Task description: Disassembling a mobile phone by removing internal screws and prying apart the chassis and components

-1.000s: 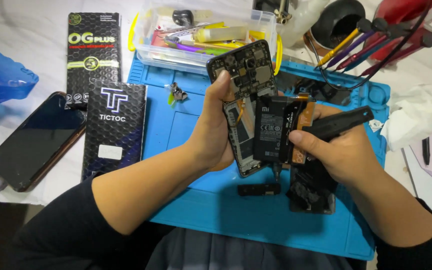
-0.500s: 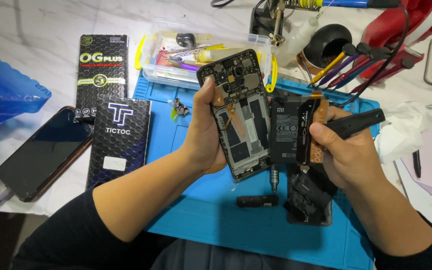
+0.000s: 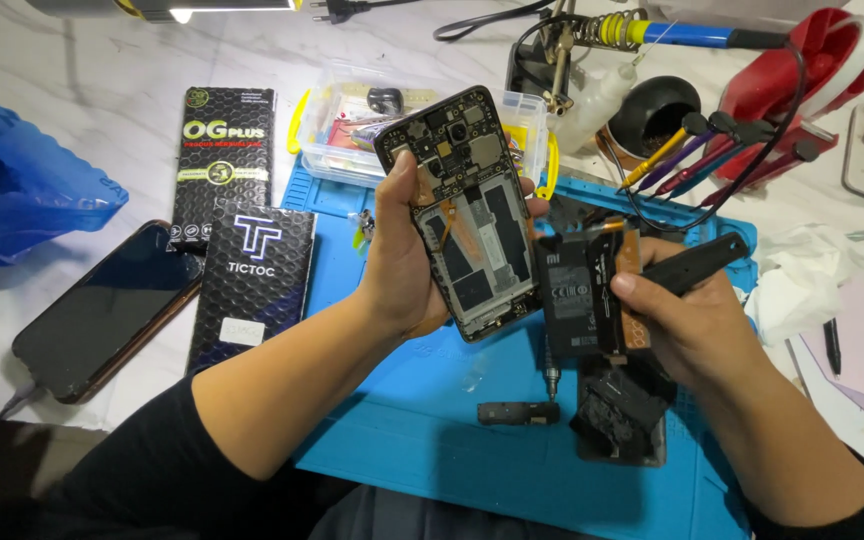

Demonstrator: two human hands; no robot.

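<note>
Over the blue mat (image 3: 402, 470) on the white table (image 3: 102, 60), my left hand (image 3: 397, 275) grips the opened phone (image 3: 467, 215), back cover already off, while my right hand (image 3: 687, 320) clasps its removed battery (image 3: 567, 295) and a screwdriver (image 3: 692, 262) just beside it, boards not yet out.

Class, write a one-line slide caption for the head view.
Left hand holds opened phone; right hand grips battery and screwdriver.

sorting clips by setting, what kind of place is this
Probably a phone repair bench: an opened black smartphone with bare circuit board in the left hand, a blue silicone work mat, and a blue-handled soldering iron in its coil stand.
</note>
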